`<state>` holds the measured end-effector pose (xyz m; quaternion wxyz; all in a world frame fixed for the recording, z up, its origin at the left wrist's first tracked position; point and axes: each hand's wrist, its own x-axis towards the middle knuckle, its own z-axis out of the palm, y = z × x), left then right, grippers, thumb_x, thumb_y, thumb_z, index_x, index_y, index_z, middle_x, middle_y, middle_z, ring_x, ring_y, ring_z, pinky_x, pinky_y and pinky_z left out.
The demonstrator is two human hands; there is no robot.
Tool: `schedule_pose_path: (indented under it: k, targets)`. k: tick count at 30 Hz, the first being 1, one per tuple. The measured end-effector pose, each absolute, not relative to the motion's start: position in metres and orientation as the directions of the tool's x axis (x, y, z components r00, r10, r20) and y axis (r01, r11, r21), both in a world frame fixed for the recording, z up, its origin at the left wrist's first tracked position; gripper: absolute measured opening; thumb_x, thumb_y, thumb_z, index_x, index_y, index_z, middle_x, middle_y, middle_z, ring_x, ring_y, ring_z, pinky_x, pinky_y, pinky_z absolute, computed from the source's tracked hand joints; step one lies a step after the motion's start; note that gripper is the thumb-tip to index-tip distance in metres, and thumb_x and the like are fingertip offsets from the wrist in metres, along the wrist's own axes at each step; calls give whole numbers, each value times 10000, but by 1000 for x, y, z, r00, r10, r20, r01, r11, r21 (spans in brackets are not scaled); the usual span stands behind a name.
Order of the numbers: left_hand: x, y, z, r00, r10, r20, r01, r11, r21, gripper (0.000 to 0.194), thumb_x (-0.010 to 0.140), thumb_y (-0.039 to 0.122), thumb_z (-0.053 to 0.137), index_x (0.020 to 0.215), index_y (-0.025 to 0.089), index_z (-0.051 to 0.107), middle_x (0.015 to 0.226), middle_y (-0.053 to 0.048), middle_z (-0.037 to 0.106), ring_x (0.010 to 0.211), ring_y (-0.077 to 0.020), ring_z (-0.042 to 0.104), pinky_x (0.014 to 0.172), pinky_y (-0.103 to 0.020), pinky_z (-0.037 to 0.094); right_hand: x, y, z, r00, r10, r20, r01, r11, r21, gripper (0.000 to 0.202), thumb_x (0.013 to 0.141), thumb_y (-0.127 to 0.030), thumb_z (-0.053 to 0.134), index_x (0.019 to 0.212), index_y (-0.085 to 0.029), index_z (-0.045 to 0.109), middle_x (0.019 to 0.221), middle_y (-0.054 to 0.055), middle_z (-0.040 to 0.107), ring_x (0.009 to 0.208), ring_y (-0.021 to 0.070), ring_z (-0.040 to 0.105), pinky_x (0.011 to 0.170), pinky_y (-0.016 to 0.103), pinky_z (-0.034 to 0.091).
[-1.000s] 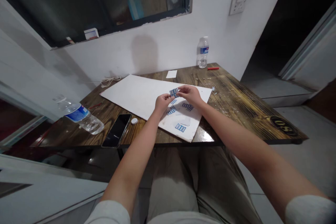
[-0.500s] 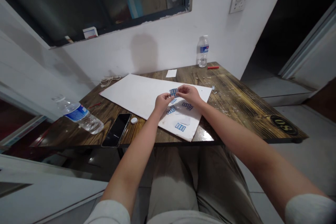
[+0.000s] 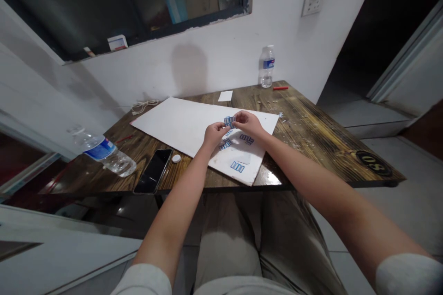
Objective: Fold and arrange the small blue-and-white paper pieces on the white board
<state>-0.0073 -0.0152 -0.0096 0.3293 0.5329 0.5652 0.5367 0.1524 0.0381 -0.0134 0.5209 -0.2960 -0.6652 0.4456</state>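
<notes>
Two hands in head view, close together above the board [image 3: 187,120], left hand [image 3: 213,137] and right hand [image 3: 249,123] both pinching one blue-outlined piece [image 3: 228,122] between them. More pieces [image 3: 237,166] lie on the board, nearer the body than the hands; phone [image 3: 153,171], cap [image 3: 176,158] and bottle [image 3: 104,151] left of the left hand, another bottle [image 3: 267,67] upright beyond the right hand.

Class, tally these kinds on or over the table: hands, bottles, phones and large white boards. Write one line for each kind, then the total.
Hands: 2 (left hand, right hand)
Bottles: 2 (near bottle, far bottle)
Phones: 1 (black phone)
Large white boards: 1 (white board)
Total: 6
</notes>
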Motion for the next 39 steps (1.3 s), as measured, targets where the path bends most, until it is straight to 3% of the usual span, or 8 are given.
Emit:
schedule_pose_path:
  k: [5, 30, 39]
  targets:
    - [-9, -13, -11, -97, 947, 305, 311, -263, 913, 197, 673, 334, 727, 742, 152, 698, 615, 3, 590, 592, -122, 512, 559, -232, 363, 151, 39, -15, -302, 855, 421, -100, 411, -906, 255, 628, -334, 731, 797, -205, 591, 746, -1, 659, 665, 147, 595, 643, 293, 492]
    - [-10, -12, -12, -69, 950, 304, 372, -258, 892, 257, 666, 398, 725, 729, 154, 671, 576, 32, 505, 551, -101, 414, 536, -239, 291, 144, 37, -15, -266, 889, 374, -213, 324, -922, 253, 551, -264, 675, 745, -202, 526, 676, -36, 601, 629, 118, 550, 608, 259, 431]
    - [-11, -11, -15, -70, 952, 298, 361, -254, 897, 252, 670, 392, 721, 748, 156, 676, 556, 42, 482, 526, -94, 391, 529, -240, 266, 145, 36, -15, -292, 885, 363, -182, 321, -930, 298, 573, -264, 653, 821, -208, 498, 666, -48, 585, 601, 114, 537, 567, 245, 398]
